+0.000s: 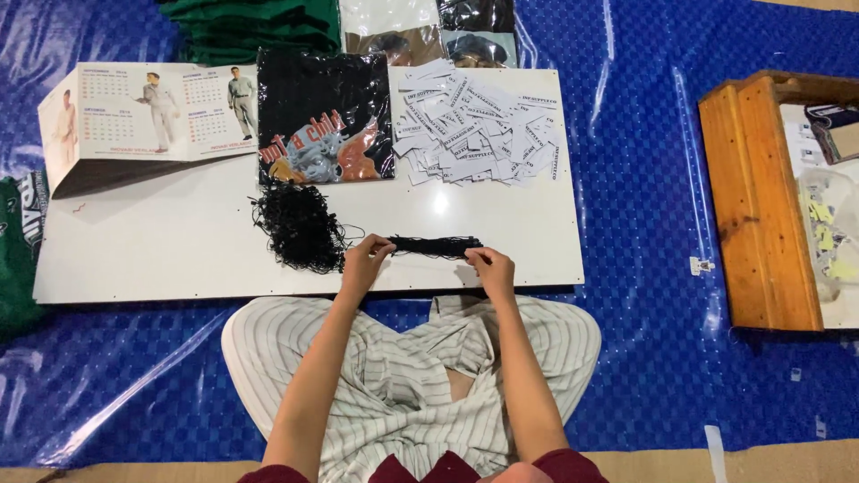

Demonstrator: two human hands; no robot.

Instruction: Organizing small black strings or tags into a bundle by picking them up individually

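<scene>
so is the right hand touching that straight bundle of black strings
Touching. The head view shows the right hand pinching the right end of the black string bundle, with no gap between them.

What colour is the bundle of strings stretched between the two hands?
Black. The bundle of strings lies on the white board, clearest in the head view.

A single head-worn camera looks almost straight down from above a seated person, at moderate height, taking in the white board (179, 250), blue plastic sheet (644, 179) and wooden crate (756, 206) at right.
</scene>
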